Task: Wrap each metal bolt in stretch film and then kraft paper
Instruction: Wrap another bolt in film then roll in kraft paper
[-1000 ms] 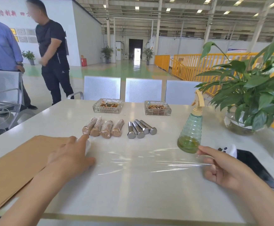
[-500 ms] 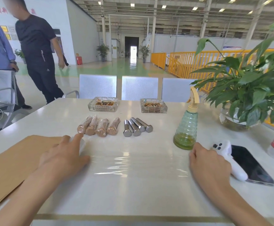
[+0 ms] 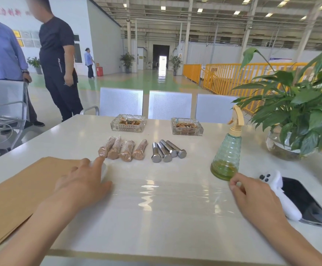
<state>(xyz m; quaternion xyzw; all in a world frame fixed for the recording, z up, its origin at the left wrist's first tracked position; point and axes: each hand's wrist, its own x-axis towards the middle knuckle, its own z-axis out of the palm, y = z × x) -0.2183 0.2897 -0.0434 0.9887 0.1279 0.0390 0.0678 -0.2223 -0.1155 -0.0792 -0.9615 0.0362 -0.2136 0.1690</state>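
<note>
Pressing the roll (image 3: 103,170) under the flat left hand (image 3: 83,181), the right hand (image 3: 252,194), pinching the film (image 3: 165,192), should pull it taut and flat on the tabletop (image 3: 156,237).

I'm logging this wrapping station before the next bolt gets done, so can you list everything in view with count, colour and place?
wrapped bolts: four, brown, row left of centre on the table
bare bolts: four, silver, right of the wrapped row
stretch film: one sheet, clear, flat between the hands
kraft paper: stack, tan, near left
glass ashtrays: two, clear, far side
spray bottle: one, green
white controller: one, right, beside the phone, black
potted plant: one, green, far right
chairs: three, grey, behind the table, white
left hand: on the film roll
right hand: fingers curled at the film's right edge
</note>
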